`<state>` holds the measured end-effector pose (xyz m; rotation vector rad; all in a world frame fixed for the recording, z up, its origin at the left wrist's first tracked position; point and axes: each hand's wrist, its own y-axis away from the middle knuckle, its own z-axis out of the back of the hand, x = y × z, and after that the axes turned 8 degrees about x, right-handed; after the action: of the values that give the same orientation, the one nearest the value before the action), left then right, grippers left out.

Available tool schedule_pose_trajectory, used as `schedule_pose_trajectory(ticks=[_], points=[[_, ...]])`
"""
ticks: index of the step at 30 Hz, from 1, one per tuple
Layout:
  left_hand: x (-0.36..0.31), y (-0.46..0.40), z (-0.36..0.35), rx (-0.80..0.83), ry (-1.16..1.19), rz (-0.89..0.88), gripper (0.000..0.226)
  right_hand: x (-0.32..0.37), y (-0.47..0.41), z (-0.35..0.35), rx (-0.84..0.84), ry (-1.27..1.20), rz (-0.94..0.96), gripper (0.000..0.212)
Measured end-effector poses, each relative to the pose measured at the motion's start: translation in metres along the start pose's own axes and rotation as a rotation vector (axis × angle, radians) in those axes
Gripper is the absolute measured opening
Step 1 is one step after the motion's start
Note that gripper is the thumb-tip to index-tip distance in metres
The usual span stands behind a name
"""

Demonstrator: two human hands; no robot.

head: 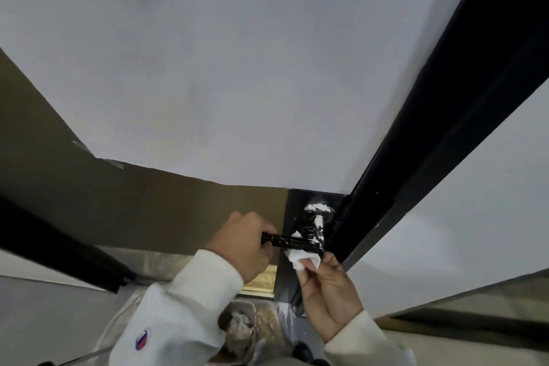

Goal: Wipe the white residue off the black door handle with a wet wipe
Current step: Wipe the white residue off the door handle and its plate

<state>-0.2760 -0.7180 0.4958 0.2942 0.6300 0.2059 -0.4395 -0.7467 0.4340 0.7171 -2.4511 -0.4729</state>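
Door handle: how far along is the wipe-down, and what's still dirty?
Done: the lever of the black door handle looks mostly dark and clean between the hands. In hand: the left hand grips the lever's free end, while the right hand presses the wet wipe up under the lever near its pivot. Left: thick white residue still coats the round base and neck above the lever.

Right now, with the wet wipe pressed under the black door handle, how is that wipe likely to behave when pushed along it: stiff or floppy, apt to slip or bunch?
The wet wipe is crumpled in the right hand, so it is probably floppy and will mould around the door handle. It likely bunches rather than slides flat. The left hand steadies the lever's end.
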Motion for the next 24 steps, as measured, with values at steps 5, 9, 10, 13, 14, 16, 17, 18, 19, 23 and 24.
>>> schedule_pose_trajectory(ticks=[5,9,10,13,14,16,17,18,19,23,24], points=[[-0.001,0.0,-0.002,-0.012,0.01,0.043,0.024,-0.012,-0.012,-0.01,0.143,-0.04,-0.096,0.03],[-0.001,0.002,-0.004,-0.029,-0.003,0.043,0.025,-0.017,-0.015,-0.007,0.123,-0.08,-0.105,0.025],[-0.001,0.002,-0.004,-0.033,0.002,0.043,0.026,-0.018,-0.016,-0.008,0.142,-0.096,-0.105,0.032],[0.001,0.0,-0.003,-0.04,0.004,0.056,0.023,-0.023,-0.018,-0.012,0.162,-0.082,-0.161,0.063],[0.002,-0.001,-0.002,-0.032,-0.006,0.053,0.022,-0.024,-0.018,-0.011,0.159,-0.085,-0.159,0.048],[0.003,-0.001,0.0,-0.012,-0.017,0.028,0.022,-0.018,-0.016,-0.007,0.098,-0.074,-0.13,0.026],[0.003,-0.001,0.0,0.002,-0.015,0.021,0.023,-0.012,-0.015,-0.003,0.067,-0.088,-0.11,0.029],[0.002,0.0,0.001,0.009,-0.011,0.023,0.023,-0.007,-0.013,0.003,0.05,-0.109,-0.092,0.038],[0.001,0.0,0.001,0.012,-0.014,0.027,0.023,-0.003,-0.012,0.007,0.05,-0.119,-0.082,0.047],[-0.005,-0.008,0.004,0.037,-0.115,0.015,0.013,0.005,-0.008,0.009,0.014,-0.027,-0.069,0.028],[-0.007,-0.009,0.004,0.051,-0.138,0.006,0.015,0.006,-0.007,0.008,-0.003,0.008,-0.065,0.026]])
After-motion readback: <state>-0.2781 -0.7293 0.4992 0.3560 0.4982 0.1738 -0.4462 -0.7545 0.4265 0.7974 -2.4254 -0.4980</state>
